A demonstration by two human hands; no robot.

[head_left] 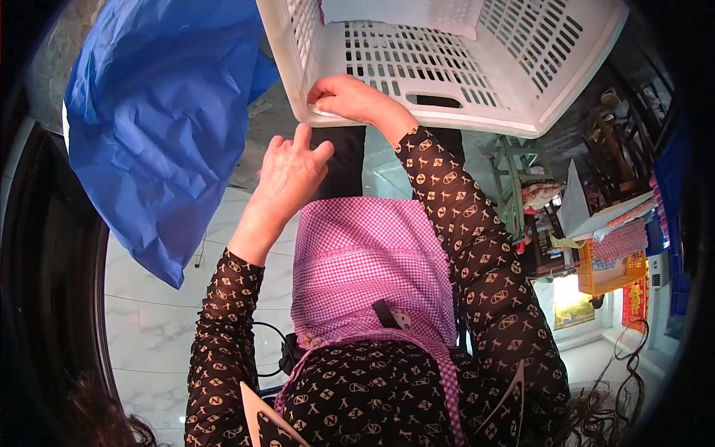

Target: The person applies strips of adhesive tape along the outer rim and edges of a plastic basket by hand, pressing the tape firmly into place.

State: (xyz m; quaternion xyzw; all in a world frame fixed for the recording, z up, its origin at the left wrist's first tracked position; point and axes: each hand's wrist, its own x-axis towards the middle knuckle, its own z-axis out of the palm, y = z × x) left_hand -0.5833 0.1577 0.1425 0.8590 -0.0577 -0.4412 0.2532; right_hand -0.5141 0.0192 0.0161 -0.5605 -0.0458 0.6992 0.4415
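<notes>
Basket: 1 white basket [477, 118] at the top of the view, beyond the apron, slotted, 1 oval handle hole in its near part.
Pale sheet: 1 sheet [402, 12] inside the basket, at its far part.
Right hand: the right hand [354, 100] is at the basket's near left corner, fingers bent down over the rim; whether they grip anything is hidden.
Left hand: the left hand [292, 170] is just below that corner, back up, fingers partly curled; cannot tell if it holds anything.
Blue bag: 1 crumpled bag [160, 134], left of both hands.
Apron: pink checked apron [365, 276], nearer the body.
Right side: green stand [509, 182], yellow crate [607, 274].
</notes>
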